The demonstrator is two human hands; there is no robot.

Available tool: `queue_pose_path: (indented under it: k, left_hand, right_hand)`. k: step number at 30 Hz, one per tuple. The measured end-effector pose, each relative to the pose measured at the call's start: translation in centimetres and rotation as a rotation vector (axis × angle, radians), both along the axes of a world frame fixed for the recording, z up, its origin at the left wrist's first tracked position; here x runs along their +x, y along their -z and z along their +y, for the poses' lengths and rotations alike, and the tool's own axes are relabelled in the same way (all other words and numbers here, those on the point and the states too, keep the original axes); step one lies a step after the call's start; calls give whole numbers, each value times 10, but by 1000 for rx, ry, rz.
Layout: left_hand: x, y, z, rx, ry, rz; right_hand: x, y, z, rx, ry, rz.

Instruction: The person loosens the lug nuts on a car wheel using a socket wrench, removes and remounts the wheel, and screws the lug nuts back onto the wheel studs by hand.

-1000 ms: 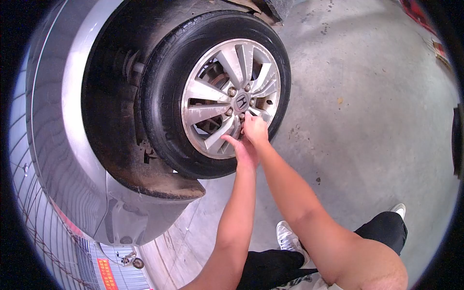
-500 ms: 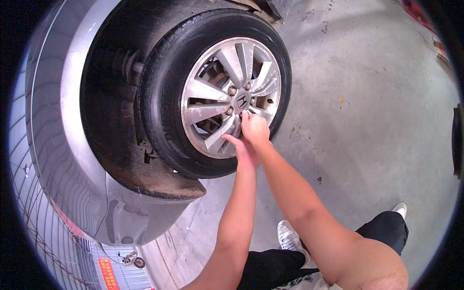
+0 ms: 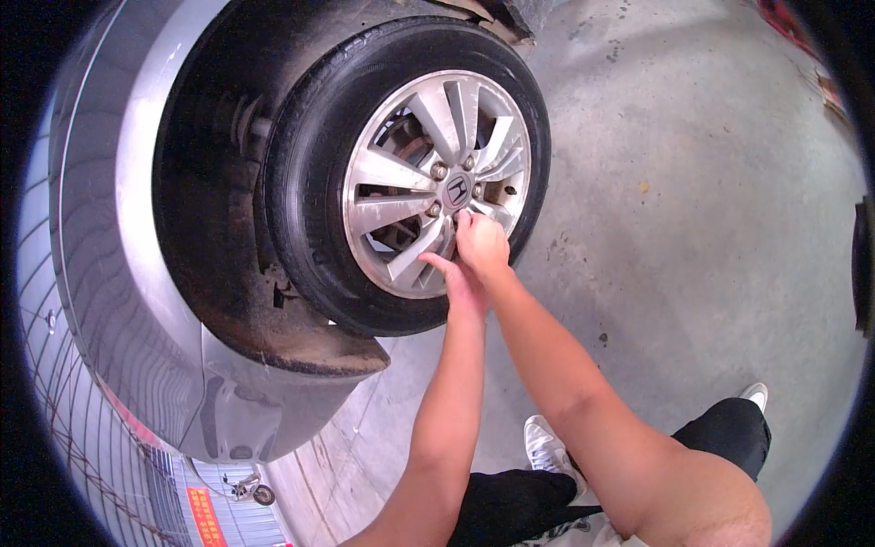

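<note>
A car wheel (image 3: 365, 216) with a black tire (image 3: 305, 210) and a silver alloy rim sits in the wheel arch. Several lug nuts (image 3: 438, 171) ring the center cap (image 3: 457, 191) with its H badge. My right hand (image 3: 483, 244) is closed at the lower side of the hub, thumb and finger pinched just under the cap; what they hold is hidden. Just below it, my left hand (image 3: 465, 284) rests against the lower spokes, its thumb stretched out to the left. The left hand's other fingers are mostly hidden behind the right hand.
The silver car's fender (image 3: 137, 173) curves along the left, with a dark wheel arch (image 3: 205, 246) inside it. Grey concrete floor (image 3: 674, 228) spreads to the right. My white shoes (image 3: 545, 445) stand below. A bicycle-like vehicle (image 3: 251, 490) and a red banner (image 3: 205, 518) show far off.
</note>
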State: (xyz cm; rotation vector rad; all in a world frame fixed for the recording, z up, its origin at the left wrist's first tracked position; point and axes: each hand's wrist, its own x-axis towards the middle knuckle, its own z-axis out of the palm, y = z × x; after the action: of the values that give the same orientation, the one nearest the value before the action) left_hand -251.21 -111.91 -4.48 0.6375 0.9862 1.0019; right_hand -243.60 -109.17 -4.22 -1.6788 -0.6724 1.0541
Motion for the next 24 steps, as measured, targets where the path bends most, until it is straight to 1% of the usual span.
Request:
queue_pose_path:
  k: [2, 4, 5, 7, 8, 9, 11, 12, 13, 15, 17, 19, 21, 22, 24]
  left_hand:
    - [-1, 0, -1, -3, 10, -19]
    - [1, -2, -3, -6, 21, -37]
    - [2, -3, -4, 22, 22, -43]
    - [-2, 4, 2, 51, 23, -51]
    - [-10, 16, 12, -40, -31, -122]
    - [-11, 17, 15, -132, -84, -193]
    - [-12, 21, 17, -139, -128, -157]
    - [-11, 20, 16, -148, -172, -119]
    - [-10, 18, 14, -148, -171, -119]
    - [-9, 17, 12, -135, -137, -130]
    - [-14, 22, 15, -145, -126, -109]
    - [-19, 26, 20, -153, -113, -89]
    - [-26, 29, 21, -156, 48, -153]
    - [-19, 20, 15, -157, 48, -153]
    - [-5, 5, 2, 13, 34, -22]
  right_hand:
    - [0, 0, -1, -18, -7, 26]
    - [0, -7, -7, 37, 135, -3]
    - [-1, -6, -6, 37, 135, -2]
    - [-6, 7, 2, 121, 129, 5]
    - [-3, 21, 12, 88, 55, 67]
    - [4, 23, 14, 88, 54, 66]
    - [14, 26, 16, 85, -125, 450]
    - [20, 21, 12, 71, -168, 361]
    - [21, 18, 11, 71, -168, 361]
    - [20, 15, 11, 72, -158, 279]
    - [16, 27, 17, 51, -163, 308]
    - [16, 22, 15, 33, -167, 337]
    - [13, 8, 4, 8, -1, 140]
    - [18, -10, -10, 54, -43, 47]
    - [10, -8, -9, 79, -18, 27]
